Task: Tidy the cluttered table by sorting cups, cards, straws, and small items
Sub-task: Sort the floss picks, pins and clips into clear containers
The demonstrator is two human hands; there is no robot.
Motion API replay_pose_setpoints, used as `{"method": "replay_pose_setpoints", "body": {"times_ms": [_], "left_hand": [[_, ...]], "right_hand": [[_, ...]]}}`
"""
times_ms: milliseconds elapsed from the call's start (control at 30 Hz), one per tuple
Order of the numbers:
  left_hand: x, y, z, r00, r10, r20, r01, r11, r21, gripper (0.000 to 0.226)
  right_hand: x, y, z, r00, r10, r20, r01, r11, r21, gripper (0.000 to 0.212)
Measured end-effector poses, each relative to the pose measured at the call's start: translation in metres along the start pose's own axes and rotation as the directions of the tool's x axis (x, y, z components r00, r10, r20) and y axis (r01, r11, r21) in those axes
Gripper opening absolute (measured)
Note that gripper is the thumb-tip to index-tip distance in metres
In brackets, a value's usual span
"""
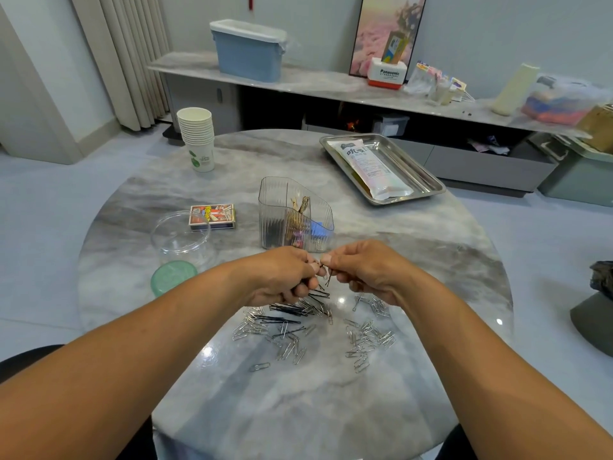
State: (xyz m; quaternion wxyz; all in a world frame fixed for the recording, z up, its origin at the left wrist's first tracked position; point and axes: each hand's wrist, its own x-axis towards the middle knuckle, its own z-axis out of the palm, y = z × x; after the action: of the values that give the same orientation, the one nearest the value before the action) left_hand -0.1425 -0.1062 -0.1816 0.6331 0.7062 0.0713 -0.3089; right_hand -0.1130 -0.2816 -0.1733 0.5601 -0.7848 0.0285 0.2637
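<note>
Over the near-centre of the marble table [414, 227], both hands meet just above a scatter of small metal bits. Left hand [282, 277] has fingers curled round a bunch of black hairpins [316, 288], tips poking out toward the right. Right hand [361, 270] has thumb & forefinger closed together on 1 small pin or clip [326, 277] btwn the 2 hands; too small to tell which.

Below the hands: more black hairpins mixed w/ silver paper clips [285, 336] on the left, a 2nd clip cluster [368, 343] to the right, apart from the 1st. Just beyond the hands stands a clear ribbed organizer [282, 200] w/ pins & clips already in its compartments. Further left: empty clear jar [180, 235], its green lid [172, 277] lying beside it, a card box [212, 216] touching the jar's far side in view, stacked paper cups [196, 134]. A straw packet [371, 167] lies in the steel tray [428, 180] at far right.

Judgement: sorting pins from clips, roughly mid-way. Risks: pins & clips interlock, so pulling 1 could drag others & fling them off the glossy top; the left bundle could slip if grip loosens; a reach fwd could knock the light organizer; wrong compartment mix-up likely, parts look alike.
</note>
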Motion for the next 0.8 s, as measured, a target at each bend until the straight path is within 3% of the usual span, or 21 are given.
{"method": "replay_pose_setpoints", "body": {"times_ms": [200, 433, 600, 700, 800], "left_hand": [[0.001, 0.001, -0.005, 0.999, -0.045, 0.009, 0.044, 0.995, 0.086, 0.020], [0.006, -0.002, -0.002, 0.994, -0.088, 0.062, 0.093, 0.992, -0.091, 0.033], [0.006, -0.001, -0.001, 0.992, -0.110, 0.069, 0.128, 0.917, -0.377, 0.018], [0.004, -0.001, 0.001, 0.985, -0.130, 0.109, 0.167, 0.855, -0.491, 0.040], [0.003, 0.001, 0.002, 0.981, -0.130, 0.146, 0.186, 0.847, -0.497, 0.054]], "right_hand": [[0.005, 0.001, -0.007, 0.992, -0.089, -0.092, 0.078, 0.990, -0.113, 0.011], [0.001, 0.004, -0.005, 1.000, 0.008, 0.021, -0.005, 0.994, -0.113, 0.024], [0.004, -0.003, -0.007, 0.976, -0.113, -0.188, 0.134, 0.986, 0.104, 0.026], [-0.001, -0.008, 0.005, 0.970, -0.174, -0.171, 0.192, 0.977, 0.094, 0.023], [-0.002, -0.008, 0.016, 0.958, -0.236, -0.165, 0.241, 0.971, 0.009, 0.020]]}}
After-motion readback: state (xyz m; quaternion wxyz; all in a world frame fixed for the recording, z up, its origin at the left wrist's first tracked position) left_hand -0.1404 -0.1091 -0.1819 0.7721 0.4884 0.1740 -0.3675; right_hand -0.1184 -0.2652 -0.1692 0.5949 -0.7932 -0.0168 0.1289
